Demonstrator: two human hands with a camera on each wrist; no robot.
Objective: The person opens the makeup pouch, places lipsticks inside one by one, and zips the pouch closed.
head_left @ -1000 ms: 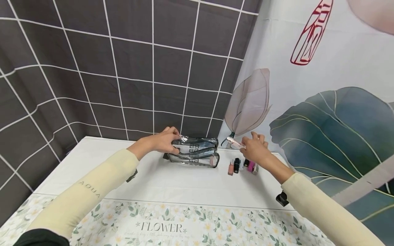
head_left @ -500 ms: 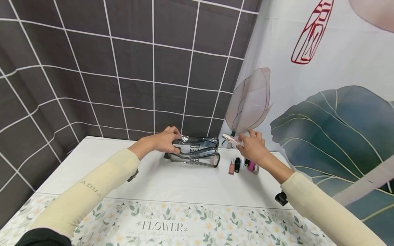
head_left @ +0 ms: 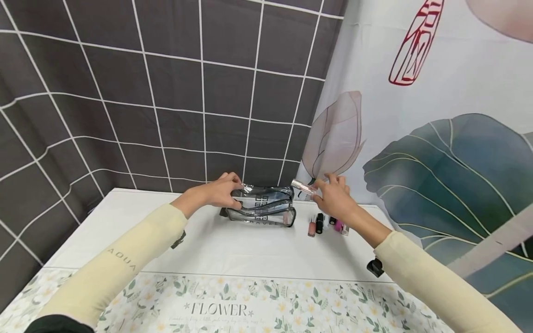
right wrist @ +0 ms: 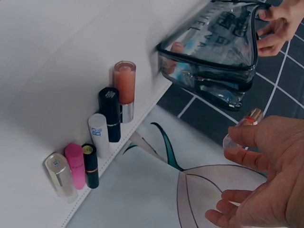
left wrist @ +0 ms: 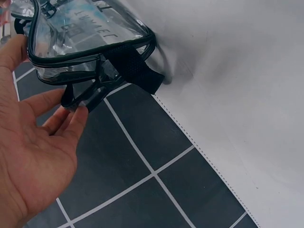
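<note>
My left hand (head_left: 222, 190) grips the left end of a clear travel pouch (head_left: 262, 203) with black trim, its fingers on the black edging (left wrist: 71, 97) in the left wrist view. Something pinkish shows through the plastic. Between thumb and fingers, my right hand (head_left: 335, 199) pinches a slim clear lip gloss tube (head_left: 303, 187) with a shiny pinkish-gold end. The tube is raised above the table, just right of the pouch and apart from it. In the right wrist view the hand partly hides the tube (right wrist: 252, 115).
Below my right hand stand a peach lip gloss (right wrist: 125, 85), a black lipstick (right wrist: 109, 111), a white tube (right wrist: 99, 134), a pink tube (right wrist: 75, 165), a small black tube (right wrist: 90, 164) and a pale clear tube (right wrist: 59, 173). A dark gridded cloth (head_left: 175, 83) hangs behind the white table (head_left: 233, 249).
My right hand has moved left with the lip gloss tube, closer to the pouch. The left hand keeps its grip and the pouch stays in place.
</note>
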